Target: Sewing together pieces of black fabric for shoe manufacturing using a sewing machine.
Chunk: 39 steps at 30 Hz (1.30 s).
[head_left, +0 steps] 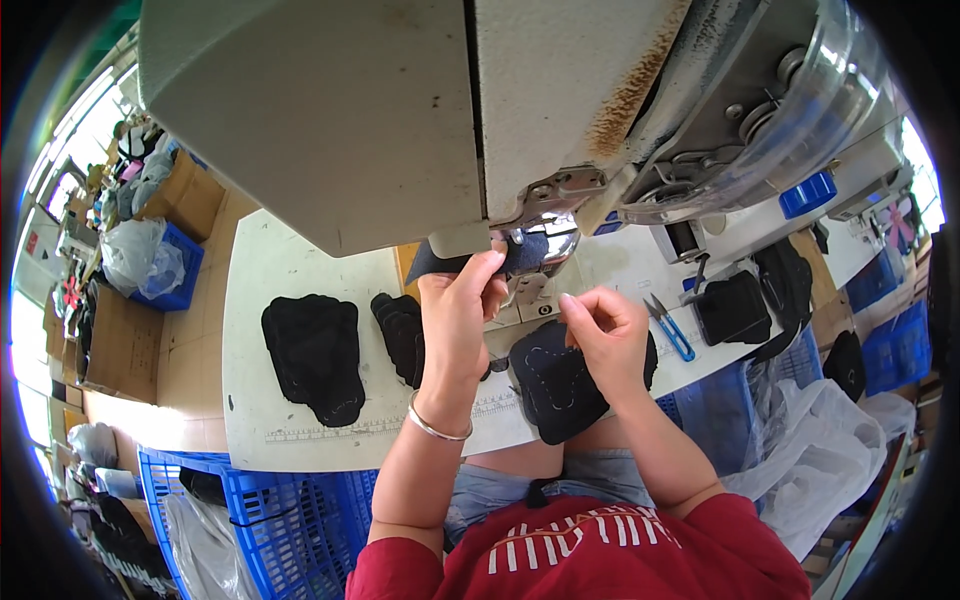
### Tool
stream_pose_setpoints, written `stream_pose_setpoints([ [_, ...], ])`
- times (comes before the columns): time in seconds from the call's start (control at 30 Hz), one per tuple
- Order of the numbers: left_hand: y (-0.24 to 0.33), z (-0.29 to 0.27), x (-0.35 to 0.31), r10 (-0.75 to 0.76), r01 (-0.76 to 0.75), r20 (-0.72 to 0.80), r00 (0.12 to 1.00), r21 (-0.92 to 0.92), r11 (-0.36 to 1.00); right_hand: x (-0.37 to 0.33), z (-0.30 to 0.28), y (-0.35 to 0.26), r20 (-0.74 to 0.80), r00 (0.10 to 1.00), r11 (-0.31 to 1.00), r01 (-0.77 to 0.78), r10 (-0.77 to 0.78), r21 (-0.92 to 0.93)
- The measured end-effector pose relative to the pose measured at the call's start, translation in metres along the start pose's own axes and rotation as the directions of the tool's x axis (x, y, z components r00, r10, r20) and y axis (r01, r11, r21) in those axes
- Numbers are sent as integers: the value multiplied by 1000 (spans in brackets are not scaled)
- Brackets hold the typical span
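Under the head of a sewing machine (330, 120), my left hand (458, 310) is raised with its fingertips close together, beside a dark blue cloth (527, 252) near the needle area. Whatever it pinches is too small to make out. My right hand (607, 338) is closed in a pinch just right of the needle plate (530, 300); a thread between its fingers cannot be made out. Below it, a black fabric piece (550, 390) with white stitched lines hangs over the table's front edge. Blue-handled thread snips (672, 328) lie to the right of my right hand.
A stack of black fabric pieces (315, 355) and a smaller one (398, 335) lie on the white table (250, 270), left of my hands. More black pieces (735, 308) sit at the right. Blue crates (290, 520) and plastic bags (820, 450) flank my lap.
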<state>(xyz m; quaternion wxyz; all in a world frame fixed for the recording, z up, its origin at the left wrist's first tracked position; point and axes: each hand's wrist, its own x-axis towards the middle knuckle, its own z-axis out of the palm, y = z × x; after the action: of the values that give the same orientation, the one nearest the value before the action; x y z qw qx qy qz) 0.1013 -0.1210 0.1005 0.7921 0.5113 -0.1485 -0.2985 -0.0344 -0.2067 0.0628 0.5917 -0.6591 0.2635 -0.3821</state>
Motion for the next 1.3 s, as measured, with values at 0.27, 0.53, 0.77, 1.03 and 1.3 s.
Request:
stream_pose_setpoints([
  [0.27,-4,4,-1,27,-27,-52,998,-5,1000,-10,-12,12,22,999,998,-44,45,-36],
  [0.53,1,-3,7,-20,20,25,999,3,1000,-14,-11,14,59,997,998,-56,57,-19],
  [0.77,-6,-16,14,9,-9,142,990,3,1000,-18,-10,17,84,994,998,-64,66,-28],
  [1.03,23,-52,78,415,-345,138,899,807,479,-20,-20,-4,95,989,990,120,-112,-76],
  [1.3,33,-43,37,-74,45,220,973,135,990,3,-6,-46,261,781,620,614,-568,-488],
])
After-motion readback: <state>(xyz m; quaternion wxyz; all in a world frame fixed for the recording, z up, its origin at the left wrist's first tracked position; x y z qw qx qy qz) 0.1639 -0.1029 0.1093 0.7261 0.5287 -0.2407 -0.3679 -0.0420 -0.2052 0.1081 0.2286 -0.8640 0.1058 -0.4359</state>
